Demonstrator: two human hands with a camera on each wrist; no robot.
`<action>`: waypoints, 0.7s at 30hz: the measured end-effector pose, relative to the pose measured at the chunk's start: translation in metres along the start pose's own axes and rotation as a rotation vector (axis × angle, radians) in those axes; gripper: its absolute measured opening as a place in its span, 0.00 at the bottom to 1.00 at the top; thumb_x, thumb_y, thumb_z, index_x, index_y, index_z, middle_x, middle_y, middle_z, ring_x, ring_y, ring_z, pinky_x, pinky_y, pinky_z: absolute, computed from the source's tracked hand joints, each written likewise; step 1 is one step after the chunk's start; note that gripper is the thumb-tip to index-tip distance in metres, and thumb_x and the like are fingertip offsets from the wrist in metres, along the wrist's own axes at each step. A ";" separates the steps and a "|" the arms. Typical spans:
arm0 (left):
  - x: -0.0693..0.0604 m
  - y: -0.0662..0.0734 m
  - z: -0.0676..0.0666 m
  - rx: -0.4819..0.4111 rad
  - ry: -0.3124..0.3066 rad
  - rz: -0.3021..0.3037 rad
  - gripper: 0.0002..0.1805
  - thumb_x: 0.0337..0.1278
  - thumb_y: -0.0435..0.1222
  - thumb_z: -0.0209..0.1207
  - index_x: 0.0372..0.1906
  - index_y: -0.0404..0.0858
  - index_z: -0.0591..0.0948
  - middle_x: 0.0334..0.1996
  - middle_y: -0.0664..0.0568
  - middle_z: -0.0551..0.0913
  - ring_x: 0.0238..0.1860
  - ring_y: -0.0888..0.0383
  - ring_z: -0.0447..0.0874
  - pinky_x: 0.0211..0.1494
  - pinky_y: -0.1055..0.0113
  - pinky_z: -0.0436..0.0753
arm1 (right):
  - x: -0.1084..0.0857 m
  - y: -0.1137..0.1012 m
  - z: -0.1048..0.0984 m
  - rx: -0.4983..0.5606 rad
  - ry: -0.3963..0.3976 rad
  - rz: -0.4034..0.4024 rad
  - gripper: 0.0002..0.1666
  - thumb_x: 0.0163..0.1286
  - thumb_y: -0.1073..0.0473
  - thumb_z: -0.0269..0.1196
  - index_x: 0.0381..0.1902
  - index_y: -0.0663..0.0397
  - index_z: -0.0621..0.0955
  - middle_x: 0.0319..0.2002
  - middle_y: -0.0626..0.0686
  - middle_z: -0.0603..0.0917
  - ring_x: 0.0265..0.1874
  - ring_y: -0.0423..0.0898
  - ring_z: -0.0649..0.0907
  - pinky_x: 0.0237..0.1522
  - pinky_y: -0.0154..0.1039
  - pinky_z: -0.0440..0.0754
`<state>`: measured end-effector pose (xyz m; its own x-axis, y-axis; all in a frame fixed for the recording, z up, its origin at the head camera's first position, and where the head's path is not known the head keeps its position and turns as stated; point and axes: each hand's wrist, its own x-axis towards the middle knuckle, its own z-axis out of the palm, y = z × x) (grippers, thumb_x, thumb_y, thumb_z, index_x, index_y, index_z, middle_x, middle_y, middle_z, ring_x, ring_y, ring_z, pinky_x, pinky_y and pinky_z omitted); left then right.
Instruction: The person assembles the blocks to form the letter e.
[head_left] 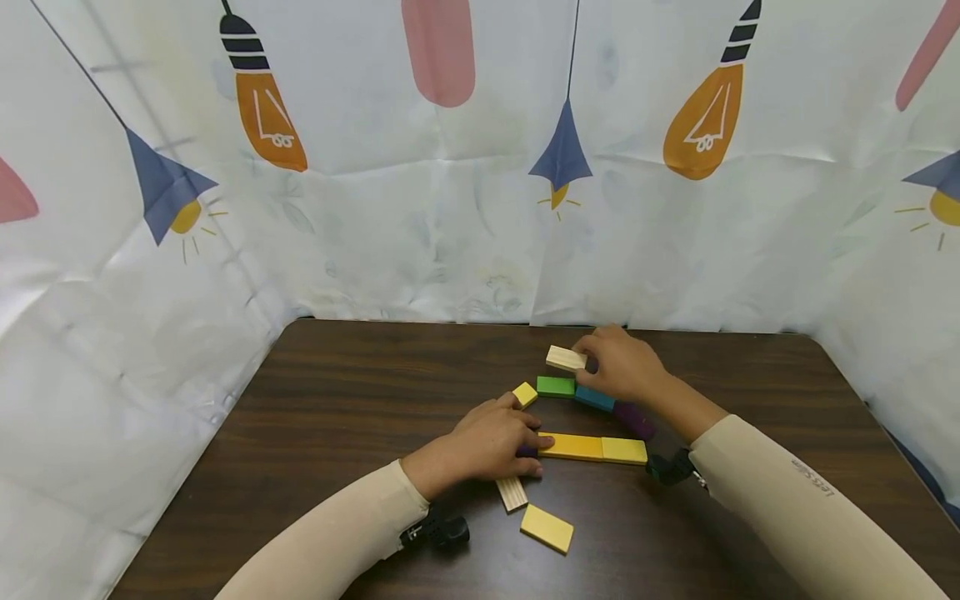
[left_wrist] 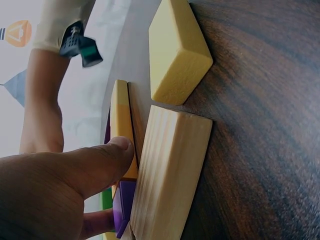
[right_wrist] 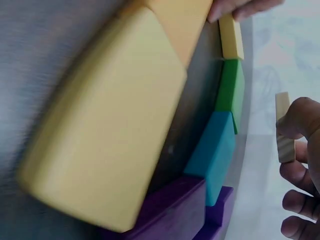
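Raised near the table's far edge, a plain wooden block (head_left: 566, 358) is pinched between the thumb and fingers of my right hand (head_left: 621, 364). My left hand (head_left: 491, 437) rests low over the blocks, fingers spread and fairly straight, touching an orange block (head_left: 572, 447) and a purple block (left_wrist: 124, 205) partly hidden by the hand. A pale yellow block (head_left: 624, 451) continues the orange one's row. Behind this row curve a yellow block (head_left: 525, 394), a green block (head_left: 556, 387), a blue block (head_left: 595, 397) and a dark purple block (head_left: 633, 419).
Nearer me, a second plain wooden block (head_left: 512, 493) lies partly under my left hand. Beside it sits a loose yellow block (head_left: 547, 527). A printed white curtain (head_left: 480, 250) hangs behind the dark wooden table (head_left: 360, 375).
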<state>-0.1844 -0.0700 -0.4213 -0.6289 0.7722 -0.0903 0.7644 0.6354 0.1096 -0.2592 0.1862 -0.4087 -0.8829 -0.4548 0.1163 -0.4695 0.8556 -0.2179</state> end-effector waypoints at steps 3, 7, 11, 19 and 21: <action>0.000 0.001 -0.002 -0.001 -0.002 0.001 0.24 0.64 0.58 0.64 0.64 0.61 0.82 0.63 0.59 0.81 0.44 0.58 0.68 0.44 0.67 0.72 | -0.012 0.001 0.000 -0.004 0.026 -0.028 0.21 0.65 0.47 0.70 0.52 0.49 0.87 0.43 0.47 0.83 0.44 0.48 0.77 0.33 0.44 0.80; 0.000 0.001 -0.004 -0.013 -0.010 -0.005 0.24 0.65 0.57 0.64 0.64 0.61 0.82 0.63 0.59 0.81 0.44 0.59 0.68 0.43 0.67 0.72 | -0.024 0.002 0.002 -0.010 0.050 -0.067 0.20 0.64 0.47 0.71 0.51 0.48 0.87 0.41 0.46 0.82 0.43 0.47 0.76 0.32 0.42 0.79; 0.000 0.002 -0.004 -0.013 -0.017 -0.011 0.24 0.65 0.57 0.64 0.64 0.62 0.82 0.63 0.59 0.81 0.45 0.58 0.68 0.44 0.66 0.74 | -0.034 0.001 0.002 -0.001 0.069 -0.107 0.20 0.63 0.48 0.72 0.51 0.48 0.87 0.40 0.45 0.82 0.40 0.46 0.75 0.28 0.39 0.75; 0.000 0.002 -0.003 -0.011 -0.017 -0.018 0.23 0.66 0.55 0.64 0.64 0.62 0.82 0.63 0.59 0.81 0.44 0.59 0.68 0.43 0.66 0.73 | -0.055 -0.004 0.002 0.002 0.093 -0.162 0.20 0.61 0.50 0.73 0.50 0.47 0.87 0.43 0.47 0.84 0.41 0.45 0.76 0.24 0.35 0.74; 0.000 0.002 -0.003 -0.009 -0.015 -0.019 0.23 0.66 0.55 0.64 0.64 0.62 0.82 0.63 0.59 0.81 0.44 0.59 0.68 0.43 0.66 0.73 | -0.060 -0.005 0.001 -0.006 0.093 -0.173 0.20 0.60 0.49 0.74 0.49 0.46 0.88 0.43 0.47 0.84 0.41 0.45 0.76 0.23 0.34 0.73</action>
<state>-0.1832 -0.0687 -0.4181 -0.6409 0.7601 -0.1070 0.7511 0.6497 0.1168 -0.2038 0.2091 -0.4160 -0.7852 -0.5706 0.2407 -0.6139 0.7682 -0.1814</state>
